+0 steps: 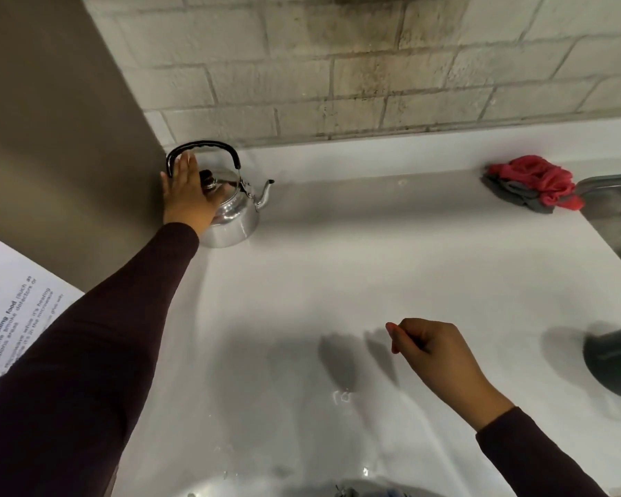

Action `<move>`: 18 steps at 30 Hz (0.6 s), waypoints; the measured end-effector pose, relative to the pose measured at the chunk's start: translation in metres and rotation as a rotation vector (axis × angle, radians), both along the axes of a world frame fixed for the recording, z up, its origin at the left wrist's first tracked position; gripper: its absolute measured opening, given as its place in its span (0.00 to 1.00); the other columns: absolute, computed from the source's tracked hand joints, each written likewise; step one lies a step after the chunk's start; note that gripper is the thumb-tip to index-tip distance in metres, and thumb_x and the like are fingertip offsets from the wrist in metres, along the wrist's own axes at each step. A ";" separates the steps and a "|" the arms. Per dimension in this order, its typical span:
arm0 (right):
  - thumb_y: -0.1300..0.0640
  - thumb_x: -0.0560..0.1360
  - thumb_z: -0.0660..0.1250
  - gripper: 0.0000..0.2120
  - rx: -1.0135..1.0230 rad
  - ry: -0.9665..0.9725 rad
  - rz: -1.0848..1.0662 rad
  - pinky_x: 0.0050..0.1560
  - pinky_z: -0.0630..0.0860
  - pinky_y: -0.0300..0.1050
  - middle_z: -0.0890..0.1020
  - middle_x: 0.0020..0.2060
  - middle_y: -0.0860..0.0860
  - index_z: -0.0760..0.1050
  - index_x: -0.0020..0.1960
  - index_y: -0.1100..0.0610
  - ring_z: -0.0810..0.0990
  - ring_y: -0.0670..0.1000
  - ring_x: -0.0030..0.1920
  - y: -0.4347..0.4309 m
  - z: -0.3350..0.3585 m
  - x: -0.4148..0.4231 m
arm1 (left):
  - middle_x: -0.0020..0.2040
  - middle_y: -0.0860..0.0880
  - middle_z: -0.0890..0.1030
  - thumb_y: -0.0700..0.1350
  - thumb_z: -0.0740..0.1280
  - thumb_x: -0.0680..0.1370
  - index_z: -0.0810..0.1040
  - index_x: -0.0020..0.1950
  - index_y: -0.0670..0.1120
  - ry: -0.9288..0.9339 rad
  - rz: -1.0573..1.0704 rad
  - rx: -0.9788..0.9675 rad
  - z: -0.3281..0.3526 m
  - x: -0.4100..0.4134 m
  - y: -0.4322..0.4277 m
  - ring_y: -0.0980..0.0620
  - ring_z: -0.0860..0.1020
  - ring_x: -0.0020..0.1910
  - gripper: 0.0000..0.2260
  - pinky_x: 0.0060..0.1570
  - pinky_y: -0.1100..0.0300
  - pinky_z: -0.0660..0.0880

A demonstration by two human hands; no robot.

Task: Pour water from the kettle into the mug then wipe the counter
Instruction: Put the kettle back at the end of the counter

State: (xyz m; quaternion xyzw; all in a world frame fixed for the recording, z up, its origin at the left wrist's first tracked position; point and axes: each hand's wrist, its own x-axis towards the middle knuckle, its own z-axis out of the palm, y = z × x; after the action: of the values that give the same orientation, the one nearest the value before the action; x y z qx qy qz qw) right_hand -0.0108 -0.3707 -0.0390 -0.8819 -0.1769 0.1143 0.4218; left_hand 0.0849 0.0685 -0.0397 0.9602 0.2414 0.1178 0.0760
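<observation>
Droplets (345,395) sit on the counter (337,267) nearest the camera, well in front of the kettle (230,217). Kettle stands upright at the counter's far left corner. Left hand (187,199) lies over its lid, fingers spread, not closed round the handle (201,147). Right hand (431,347) hovers loosely curled, holding nothing. Mug: possibly the dark object (615,364) far right of the kettle; uncertain. Red-grey cloth (535,182) lies by the sink (617,217). Judgement: pour not begun or just finished; cannot tell. Next: grasp handle or fetch cloth.
</observation>
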 end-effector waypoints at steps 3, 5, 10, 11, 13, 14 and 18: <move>0.51 0.76 0.64 0.19 -0.013 0.012 -0.021 0.24 0.62 0.32 0.68 0.16 0.45 0.73 0.27 0.53 0.65 0.46 0.19 -0.004 -0.001 -0.001 | 0.79 0.40 0.54 0.63 0.54 0.78 0.49 0.78 0.39 -0.013 0.021 -0.064 -0.003 0.008 0.005 0.44 0.51 0.79 0.39 0.76 0.43 0.43; 0.51 0.76 0.64 0.19 -0.028 0.016 -0.026 0.23 0.61 0.32 0.67 0.16 0.46 0.73 0.28 0.54 0.64 0.46 0.19 -0.004 -0.001 -0.001 | 0.78 0.37 0.58 0.62 0.56 0.77 0.53 0.77 0.38 -0.031 0.077 -0.186 -0.002 0.015 0.005 0.40 0.54 0.77 0.37 0.76 0.43 0.46; 0.50 0.76 0.63 0.19 -0.035 0.016 -0.022 0.24 0.62 0.31 0.67 0.17 0.46 0.73 0.28 0.54 0.65 0.46 0.19 -0.003 -0.002 0.000 | 0.72 0.39 0.65 0.60 0.62 0.74 0.63 0.73 0.43 -0.374 0.102 -0.256 -0.008 0.005 -0.002 0.39 0.65 0.70 0.32 0.70 0.48 0.62; 0.50 0.76 0.63 0.19 -0.036 0.017 -0.019 0.24 0.63 0.31 0.68 0.17 0.45 0.73 0.28 0.54 0.66 0.46 0.19 -0.003 -0.003 0.001 | 0.73 0.39 0.64 0.60 0.61 0.74 0.63 0.73 0.43 -0.381 0.072 -0.167 -0.009 0.005 -0.001 0.39 0.64 0.71 0.33 0.71 0.49 0.60; 0.51 0.76 0.64 0.19 -0.044 0.016 -0.017 0.24 0.62 0.32 0.68 0.17 0.45 0.73 0.27 0.54 0.66 0.46 0.20 -0.003 -0.004 0.003 | 0.77 0.40 0.58 0.61 0.58 0.76 0.57 0.76 0.41 -0.302 0.006 -0.059 -0.011 0.009 0.005 0.42 0.57 0.76 0.35 0.75 0.49 0.49; 0.51 0.76 0.64 0.19 -0.048 0.013 -0.015 0.24 0.62 0.32 0.69 0.17 0.45 0.73 0.27 0.54 0.66 0.46 0.20 -0.004 -0.005 0.004 | 0.79 0.41 0.55 0.61 0.56 0.77 0.54 0.77 0.40 -0.246 -0.006 -0.058 -0.013 0.011 0.008 0.44 0.55 0.77 0.36 0.76 0.48 0.44; 0.51 0.76 0.64 0.19 -0.056 0.016 -0.011 0.24 0.62 0.32 0.69 0.18 0.44 0.74 0.28 0.54 0.66 0.46 0.20 -0.003 -0.009 0.006 | 0.75 0.36 0.64 0.63 0.53 0.78 0.55 0.77 0.39 -0.120 0.069 -0.146 -0.017 0.019 0.016 0.42 0.60 0.76 0.36 0.76 0.45 0.42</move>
State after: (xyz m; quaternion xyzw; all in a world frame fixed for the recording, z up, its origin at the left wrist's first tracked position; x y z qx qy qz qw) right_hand -0.0047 -0.3734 -0.0476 -0.8933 -0.1651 0.1240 0.3991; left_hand 0.1042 0.0846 -0.0572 0.9344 0.2775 0.1597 0.1560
